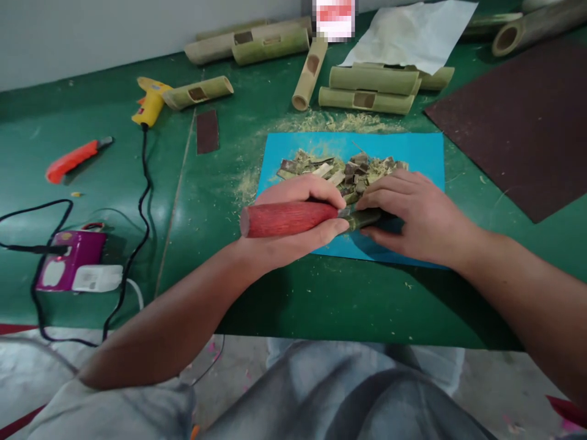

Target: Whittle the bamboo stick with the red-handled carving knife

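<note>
Near edge: both forearms come in over the lap onto the table [321, 299]. Left hand [293, 235] is wrapped tight round the red handle of a tool [284, 219], thumb on top, fingers closed underneath. The handle lies flat, pointing right, and the metal neck just shows where the hands meet. I can't tell the blade shape. Right hand [413, 214] is clamped palm-down over a short green bamboo piece [367, 218], fingertips bunched right at the tool's neck. The piece sits on the near part of the blue mat [426, 153], touching the tool tip and mostly hidden under the fingers. My read is it's a cut into the bamboo end. To do it well: hold the piece pinned flat to the mat, push along the grain away from the body, take thin bites, and move the right fingertips back from the edge line, since they look too close. Behind the hands is a chip pile [342, 168] on the mat, worth clearing if it crowds the work. Further left are a purple box [76, 256] with cables, an orange cutter [73, 160] and a yellow glue gun [149, 101]. Far side: bamboo tubes [371, 79] with cut windows, a dark sheet [518, 122] and white paper [413, 33].
</note>
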Tool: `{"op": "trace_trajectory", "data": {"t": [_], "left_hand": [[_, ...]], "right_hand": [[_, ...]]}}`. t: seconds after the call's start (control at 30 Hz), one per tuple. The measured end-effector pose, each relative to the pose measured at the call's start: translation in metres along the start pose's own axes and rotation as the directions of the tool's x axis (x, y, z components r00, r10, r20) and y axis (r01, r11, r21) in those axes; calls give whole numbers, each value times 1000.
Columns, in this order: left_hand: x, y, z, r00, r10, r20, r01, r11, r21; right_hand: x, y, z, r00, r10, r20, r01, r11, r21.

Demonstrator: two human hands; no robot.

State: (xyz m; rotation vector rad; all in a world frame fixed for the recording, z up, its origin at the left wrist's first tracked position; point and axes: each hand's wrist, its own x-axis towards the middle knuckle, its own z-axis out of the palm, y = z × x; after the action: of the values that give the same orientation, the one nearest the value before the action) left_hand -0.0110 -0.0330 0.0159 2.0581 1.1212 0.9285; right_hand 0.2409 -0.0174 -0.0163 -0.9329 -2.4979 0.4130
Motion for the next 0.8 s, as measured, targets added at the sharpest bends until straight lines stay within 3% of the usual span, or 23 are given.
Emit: {"op": "trace_trajectory", "data": {"t": [0.43,0.6,0.8], "left_hand": [[0,4,1,999,-35,28,36,999,-33],[1,5,0,996,-94,-15,93,996,-4],[-2,5,2,999,-21,-34,22,999,48]], "right_hand": [[1,-2,3,999,-53,-11,53,998,30],[2,-1,5,998,-65,-26,67,995,79],[3,-1,5,998,-66,-14,67,992,108]]}}
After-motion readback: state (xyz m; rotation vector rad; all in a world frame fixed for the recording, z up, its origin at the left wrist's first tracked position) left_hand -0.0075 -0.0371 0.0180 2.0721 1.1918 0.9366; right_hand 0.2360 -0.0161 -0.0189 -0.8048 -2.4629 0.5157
